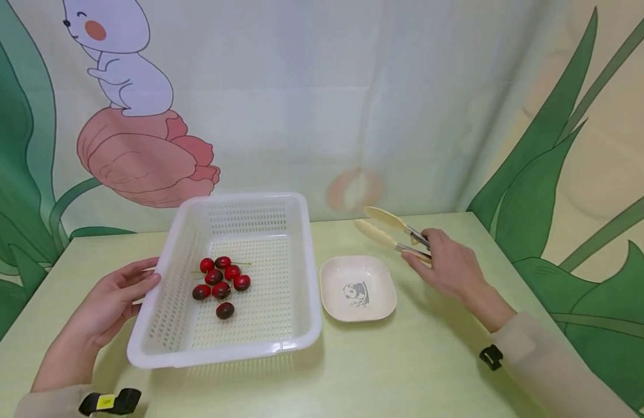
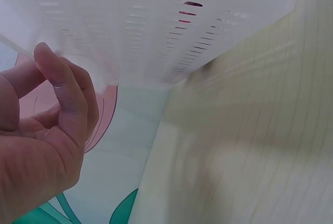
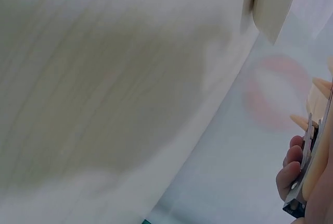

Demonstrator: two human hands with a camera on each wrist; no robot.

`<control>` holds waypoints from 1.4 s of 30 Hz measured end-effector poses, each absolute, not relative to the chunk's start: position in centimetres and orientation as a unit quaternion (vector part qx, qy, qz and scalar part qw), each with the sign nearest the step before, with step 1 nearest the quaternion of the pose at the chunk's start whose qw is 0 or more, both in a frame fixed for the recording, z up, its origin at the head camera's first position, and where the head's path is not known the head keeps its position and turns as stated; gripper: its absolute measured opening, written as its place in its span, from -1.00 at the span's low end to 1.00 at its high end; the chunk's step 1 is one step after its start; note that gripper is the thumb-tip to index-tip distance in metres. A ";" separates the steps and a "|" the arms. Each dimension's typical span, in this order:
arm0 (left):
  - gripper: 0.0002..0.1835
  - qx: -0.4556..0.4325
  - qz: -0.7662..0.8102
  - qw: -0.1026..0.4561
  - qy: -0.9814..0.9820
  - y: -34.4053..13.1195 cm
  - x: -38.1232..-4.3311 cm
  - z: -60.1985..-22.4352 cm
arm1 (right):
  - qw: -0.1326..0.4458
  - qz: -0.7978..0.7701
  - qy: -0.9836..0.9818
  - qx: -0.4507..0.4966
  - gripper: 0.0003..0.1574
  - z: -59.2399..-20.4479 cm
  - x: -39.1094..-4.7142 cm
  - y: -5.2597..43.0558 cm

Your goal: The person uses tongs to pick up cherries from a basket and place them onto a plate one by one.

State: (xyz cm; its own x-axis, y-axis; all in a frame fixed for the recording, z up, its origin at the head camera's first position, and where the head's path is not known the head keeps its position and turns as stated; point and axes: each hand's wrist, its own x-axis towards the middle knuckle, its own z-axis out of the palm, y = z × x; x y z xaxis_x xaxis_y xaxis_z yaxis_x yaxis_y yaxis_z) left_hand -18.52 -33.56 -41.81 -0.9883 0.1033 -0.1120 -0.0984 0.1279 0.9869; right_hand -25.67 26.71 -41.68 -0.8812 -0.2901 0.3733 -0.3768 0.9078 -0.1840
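**Holding tongs (image 1: 387, 219) in the right hand (image 1: 455, 267) and a basket (image 1: 223, 355) in the left hand (image 1: 110, 302)**

Curled at the basket's left side, the left hand's fingers and thumb come close together and pinch the rim, with only a narrow space between them. The left wrist view shows the bent fingers up against the slotted outer wall; the exact contact of the thumb is partly hidden there.

The right hand wraps its fingers and thumb round the metal handles of the tongs, its grip narrow. The tongs' cream tips stand apart with nothing between them, raised beyond the far right corner of a small plate (image 1: 376, 290). In the right wrist view, the fingertips show curled along the metal at the right edge, though much of that hand is cut off.

Dark red cherries (image 1: 221, 290) lie in the white basket, mostly bunched towards the left of its perforated floor, some with thin stems; one sits just in front of the others. The plate, pale and square with rounded corners, bears a panda drawing and rests on the table (image 1: 405, 371) just beside the basket, between it and the right hand. Behind stands a printed backdrop (image 1: 280, 116) with a white animal, a pink flower and green leaves.
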 end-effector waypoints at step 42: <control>-0.38 0.002 0.682 0.096 0.725 -33.7 -18.9 -41.8 | 0.157 0.084 -0.956 0.232 -0.29 -38.0 -26.5 24.7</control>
State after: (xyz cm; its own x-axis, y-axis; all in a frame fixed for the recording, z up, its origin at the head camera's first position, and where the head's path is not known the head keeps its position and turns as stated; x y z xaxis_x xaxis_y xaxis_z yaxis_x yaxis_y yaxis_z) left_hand -18.87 -33.73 -41.79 -0.9815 0.1339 -0.1371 -0.1286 0.0701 0.9892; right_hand -26.49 24.71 -38.01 -0.8427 -0.4175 0.3399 -0.4705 0.8780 -0.0879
